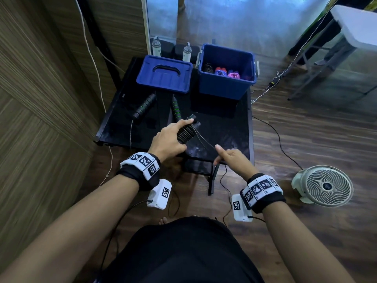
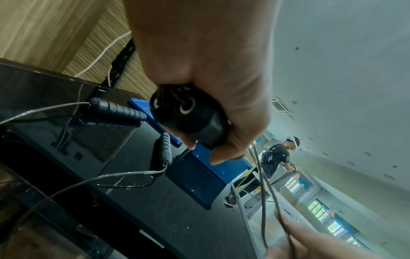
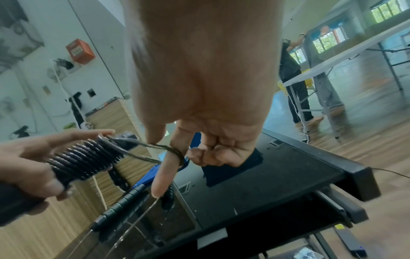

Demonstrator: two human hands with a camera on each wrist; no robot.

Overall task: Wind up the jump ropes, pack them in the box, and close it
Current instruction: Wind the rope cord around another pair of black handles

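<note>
The wound rope (image 1: 186,133) slanted up and to the right above the table (image 1: 228,127), handle ends toward the box (image 1: 225,86). The left hand (image 1: 170,139) gripped its black, ribbed handles, forefinger straight along them. The right hand (image 1: 231,157), nearby, pinched the thin grey cable (image 3: 173,150) looped round its forefinger, other fingers curled.

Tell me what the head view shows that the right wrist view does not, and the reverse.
Only the head view shows the open blue box with wound ropes inside, the lid beside it, and the fan.

Only the right wrist view shows the thin cable looped round the right hand's index finger, and a white folding table.

Both show the left hand gripping the cable-wound handles and a second rope's green-ringed handle.
</note>
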